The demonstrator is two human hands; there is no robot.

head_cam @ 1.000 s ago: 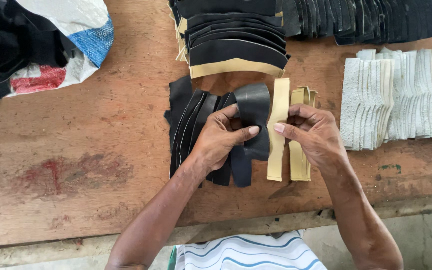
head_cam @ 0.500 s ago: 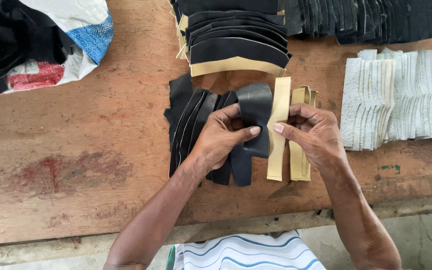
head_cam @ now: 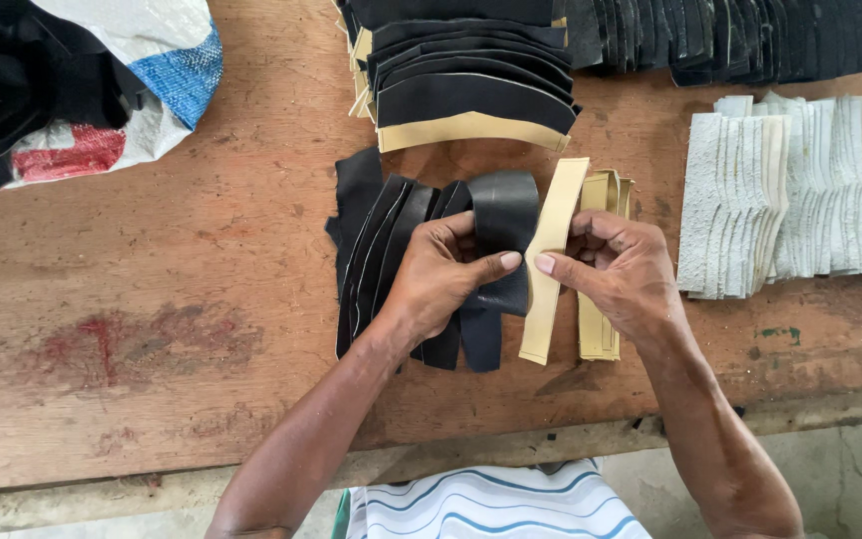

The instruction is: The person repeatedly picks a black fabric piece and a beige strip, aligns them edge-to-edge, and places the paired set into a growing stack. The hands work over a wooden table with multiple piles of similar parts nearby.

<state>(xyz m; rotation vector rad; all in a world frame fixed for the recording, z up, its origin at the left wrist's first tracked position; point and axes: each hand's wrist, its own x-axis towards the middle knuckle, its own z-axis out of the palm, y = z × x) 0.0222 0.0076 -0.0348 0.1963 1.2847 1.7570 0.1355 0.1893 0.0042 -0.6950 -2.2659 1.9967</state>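
Our left hand (head_cam: pixel 441 274) and right hand (head_cam: pixel 616 269) meet at centre — thumbs nearly tip to tip, fingers curled in a pinch — forearms angling up from below, both bare.

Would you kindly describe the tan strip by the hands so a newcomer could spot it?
Start at the wooden table, near its front edge. The tan strip lies between the black pieces and a tan stack, touched by the right hand. It alone lies single and slanted.
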